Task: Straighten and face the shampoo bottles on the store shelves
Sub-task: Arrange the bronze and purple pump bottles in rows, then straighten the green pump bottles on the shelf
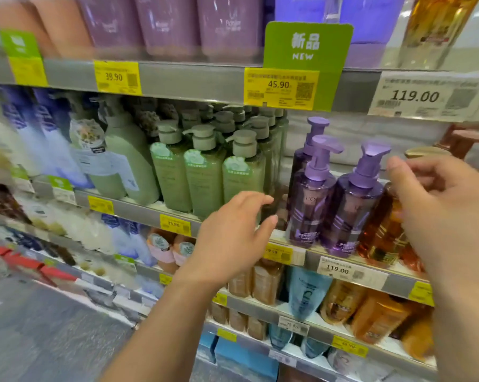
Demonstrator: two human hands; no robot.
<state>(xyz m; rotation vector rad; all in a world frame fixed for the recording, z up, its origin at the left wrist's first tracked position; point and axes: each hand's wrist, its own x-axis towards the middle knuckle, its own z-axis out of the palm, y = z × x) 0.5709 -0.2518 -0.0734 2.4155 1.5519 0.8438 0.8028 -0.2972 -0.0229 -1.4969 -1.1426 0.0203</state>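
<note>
On the middle shelf, two purple pump bottles point(334, 205) stand at the front edge, just beside an amber bottle point(384, 224) on their right and a row of green pump bottles point(205, 175) on their left. The left hand point(233, 238) is raised in front of the green row, fingers loosely spread, holding nothing. The right hand point(439, 205) reaches toward the amber bottle with relaxed open fingers; whether it touches is not clear. Probably both hands come in from each side to square the purple pair, because their pump heads point in different directions.
</note>
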